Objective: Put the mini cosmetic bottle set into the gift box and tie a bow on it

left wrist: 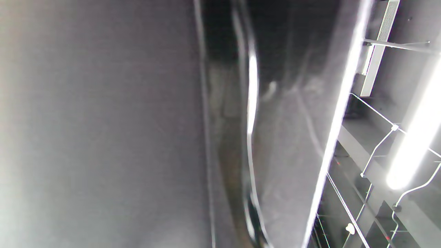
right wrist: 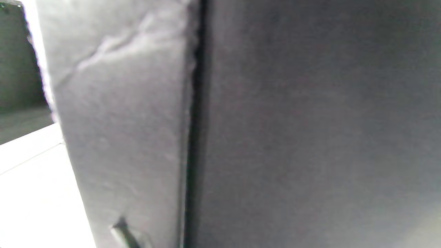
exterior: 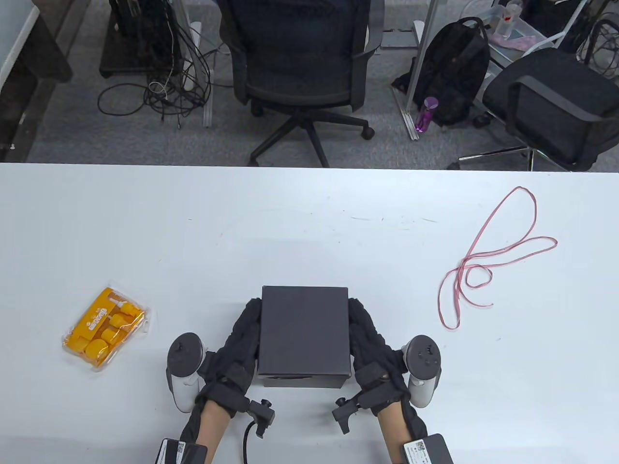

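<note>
I see the white counter [exterior: 309, 217] filling the near half of the table view, with office chairs, a backpack and cables on the floor beyond its far edge. The black box [exterior: 303, 333] sits on the counter at the near centre, its lid on; in both wrist views its dark side wall [right wrist: 310, 120] fills nearly the whole picture, too close and blurred for me to read any detail.

My left hand [exterior: 237, 345] lies flat along the box's left side, fingers straight and pointing far, pressed against the wall. My right hand [exterior: 370, 343] mirrors it on the right side, fingers also straight and laid against the wall. Neither hand curls round anything; the box is simply held between the two palms. A tracker stands out from the back of each hand, away from the box.

The pink ribbon [exterior: 488, 256] lies in loose loops on the right of the counter, well apart from the box and farther from me than it. The bottle set [exterior: 104, 328], orange pieces in a clear packet, lies on the left of the counter, tilted, well apart from my left hand and the box.
</note>
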The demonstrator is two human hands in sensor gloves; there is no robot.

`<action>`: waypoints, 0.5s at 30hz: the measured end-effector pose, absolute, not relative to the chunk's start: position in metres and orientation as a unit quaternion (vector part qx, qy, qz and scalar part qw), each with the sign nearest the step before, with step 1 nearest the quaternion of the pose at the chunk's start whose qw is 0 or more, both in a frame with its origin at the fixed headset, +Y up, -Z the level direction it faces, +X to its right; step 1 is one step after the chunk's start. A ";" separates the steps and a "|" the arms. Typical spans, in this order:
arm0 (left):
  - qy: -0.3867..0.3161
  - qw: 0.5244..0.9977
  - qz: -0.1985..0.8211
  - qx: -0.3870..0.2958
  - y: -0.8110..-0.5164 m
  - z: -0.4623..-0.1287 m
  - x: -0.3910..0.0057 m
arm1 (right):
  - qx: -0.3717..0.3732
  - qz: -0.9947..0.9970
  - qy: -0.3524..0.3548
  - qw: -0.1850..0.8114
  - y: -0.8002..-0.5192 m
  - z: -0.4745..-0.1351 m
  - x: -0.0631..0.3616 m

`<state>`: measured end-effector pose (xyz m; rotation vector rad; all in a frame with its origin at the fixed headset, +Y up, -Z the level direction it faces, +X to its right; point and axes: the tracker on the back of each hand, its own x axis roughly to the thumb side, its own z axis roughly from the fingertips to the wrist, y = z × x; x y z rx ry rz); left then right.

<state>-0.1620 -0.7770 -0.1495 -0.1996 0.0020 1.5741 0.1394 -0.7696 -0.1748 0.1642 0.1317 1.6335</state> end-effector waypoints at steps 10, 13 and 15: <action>-0.015 0.695 0.712 -0.103 -0.775 -0.151 -0.163 | 0.085 0.727 0.074 0.677 -0.768 -0.177 0.140; -0.021 0.697 0.709 -0.106 -0.773 -0.151 -0.164 | 0.090 0.727 0.077 0.676 -0.767 -0.177 0.140; -0.027 0.699 0.706 -0.106 -0.772 -0.151 -0.163 | 0.095 0.727 0.080 0.676 -0.766 -0.178 0.142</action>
